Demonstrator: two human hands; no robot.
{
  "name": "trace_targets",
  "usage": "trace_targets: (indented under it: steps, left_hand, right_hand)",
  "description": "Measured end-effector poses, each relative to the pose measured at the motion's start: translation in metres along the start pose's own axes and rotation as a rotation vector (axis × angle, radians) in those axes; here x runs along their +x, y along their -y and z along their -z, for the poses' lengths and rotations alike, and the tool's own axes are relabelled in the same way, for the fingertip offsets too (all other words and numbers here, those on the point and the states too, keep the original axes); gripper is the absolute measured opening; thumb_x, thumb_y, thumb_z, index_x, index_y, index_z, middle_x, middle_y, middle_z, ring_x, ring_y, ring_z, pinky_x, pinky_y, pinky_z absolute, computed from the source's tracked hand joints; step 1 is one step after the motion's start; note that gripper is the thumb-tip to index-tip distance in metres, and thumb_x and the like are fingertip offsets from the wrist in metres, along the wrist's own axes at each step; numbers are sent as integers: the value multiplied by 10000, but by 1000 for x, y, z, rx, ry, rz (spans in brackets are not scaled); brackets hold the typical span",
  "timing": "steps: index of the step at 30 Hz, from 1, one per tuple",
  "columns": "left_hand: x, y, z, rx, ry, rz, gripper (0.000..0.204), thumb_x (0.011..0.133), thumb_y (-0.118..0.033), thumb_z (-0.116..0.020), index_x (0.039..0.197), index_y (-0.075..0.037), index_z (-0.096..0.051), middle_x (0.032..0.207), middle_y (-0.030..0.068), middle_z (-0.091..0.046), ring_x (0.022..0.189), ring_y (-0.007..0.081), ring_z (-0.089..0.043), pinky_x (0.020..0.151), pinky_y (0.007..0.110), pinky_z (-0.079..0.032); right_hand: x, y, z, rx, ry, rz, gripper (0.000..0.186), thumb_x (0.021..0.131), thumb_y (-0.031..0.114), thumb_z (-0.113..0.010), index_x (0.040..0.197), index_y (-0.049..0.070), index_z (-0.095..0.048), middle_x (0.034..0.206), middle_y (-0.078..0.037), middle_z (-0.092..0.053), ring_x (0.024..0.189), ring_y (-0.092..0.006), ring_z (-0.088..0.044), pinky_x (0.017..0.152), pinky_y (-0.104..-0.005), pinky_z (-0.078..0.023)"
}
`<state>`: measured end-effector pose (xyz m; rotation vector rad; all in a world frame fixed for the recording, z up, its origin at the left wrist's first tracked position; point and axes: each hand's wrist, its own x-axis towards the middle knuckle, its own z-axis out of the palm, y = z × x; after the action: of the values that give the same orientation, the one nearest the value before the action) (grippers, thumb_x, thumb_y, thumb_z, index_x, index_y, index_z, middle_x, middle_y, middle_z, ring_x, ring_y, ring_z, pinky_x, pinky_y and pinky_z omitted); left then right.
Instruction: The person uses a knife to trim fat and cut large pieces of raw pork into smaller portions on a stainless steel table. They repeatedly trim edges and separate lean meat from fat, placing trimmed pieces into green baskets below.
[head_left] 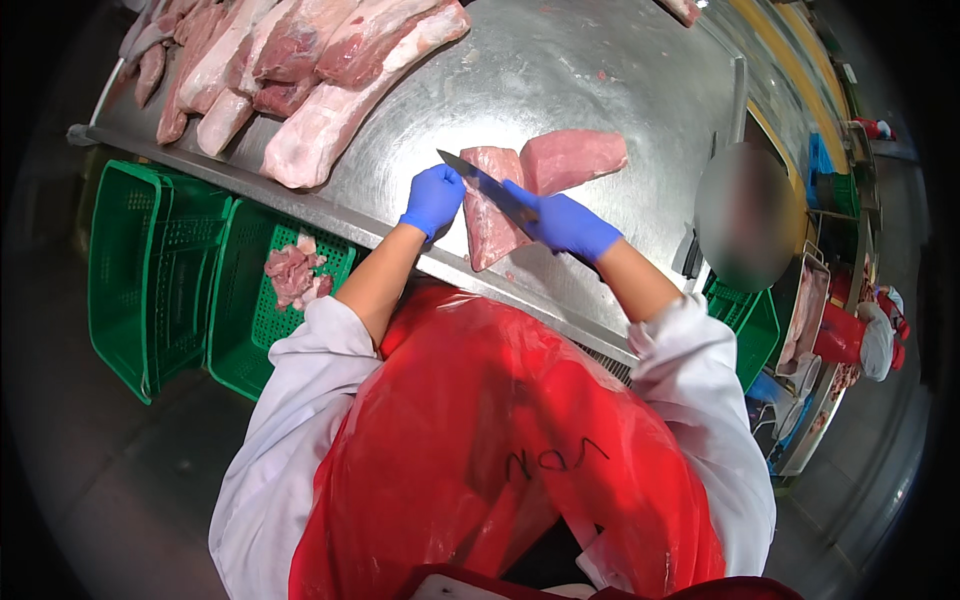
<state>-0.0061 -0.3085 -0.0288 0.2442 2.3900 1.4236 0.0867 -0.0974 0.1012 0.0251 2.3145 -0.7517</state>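
Crates come first in my head view: two green plastic ones hang below the tabletop's (600, 80) near edge. The inner crate (262, 330) holds a small heap of pink meat trimmings (293, 274); the outer crate (150, 270) shows nothing inside from here. On the steel I see my left hand (433, 198), blue-gloved, fingers curled and pressing the edge of the pork cut (492, 205) near the front rim. My right hand (568, 226) has its grip closed around the knife (478, 176), blade lying across the cut. Long pork slabs (330, 110) are stacked at the far left.
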Motion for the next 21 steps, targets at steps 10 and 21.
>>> trace_targets:
  steps: [10,21]
  left_hand:
    - [-10,9,3,-26,-138,-22,339,810,-279,-759,1010,-17,-680,938,186,-703,922,263,-683,853,373,-545]
    - [16,-4,-1,127,207,-20,121,852,-159,-665,872,-39,-665,761,124,-685,696,210,-645,709,342,-538]
  right_hand:
    - [-37,-34,10,429,-84,-52,746,972,160,-558,1619,317,-221,715,-94,-610,554,-155,-567,590,-331,-540]
    - [4,-47,-82,620,-426,-132,812,939,135,-575,1627,296,-174,682,-192,-650,567,-280,-647,652,-405,-546]
